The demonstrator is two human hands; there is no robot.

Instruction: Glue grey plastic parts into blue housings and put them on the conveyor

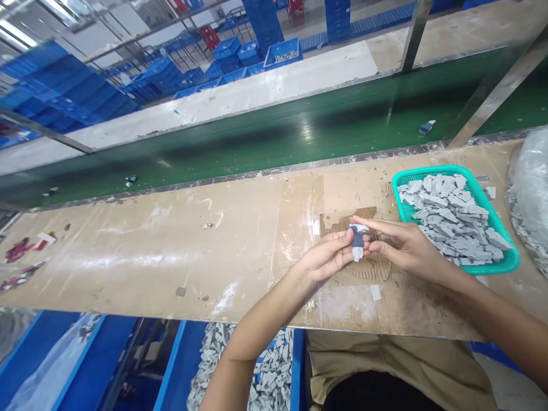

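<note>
My left hand [327, 257] and my right hand [400, 245] meet above the worn wooden bench [171, 257]. Between their fingertips sits a small grey and dark blue part [357, 240], pinched from both sides. Just right of my right hand stands a teal basket [511, 260] filled with several light grey plastic pieces [451, 217].
A green conveyor belt [278, 134] runs behind the bench, with a small dark part [426, 127] lying on it. A clear plastic bag [531, 194] of grey pieces is at the far right. Blue bins [252, 371] with grey pieces sit below the bench. Red scraps [21, 251] lie at the left.
</note>
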